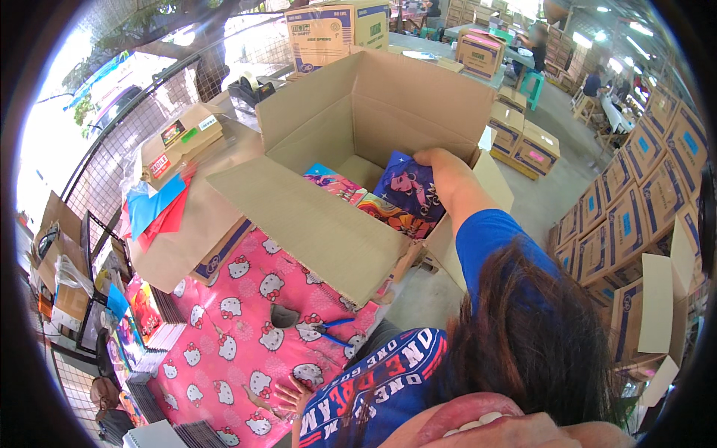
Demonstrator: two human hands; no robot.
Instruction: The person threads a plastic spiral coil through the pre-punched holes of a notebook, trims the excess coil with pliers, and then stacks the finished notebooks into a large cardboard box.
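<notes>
A large open cardboard box stands in front of me, its flaps spread outward. My right hand reaches inside from the right and grips the upper edge of a purple notebook with a cartoon woman on its cover. That notebook is tilted up; part of the hand is hidden. Beneath and beside it lie an orange patterned notebook and a pink-and-blue notebook. My left hand rests with fingers spread on the pink cat-print tablecloth, holding nothing.
A blue-handled tool lies on the cloth. Stacks of notebooks stand at left, below blue and red sheets and a small carton. A tape dispenser sits behind. Stacked cartons line the right; people work far back.
</notes>
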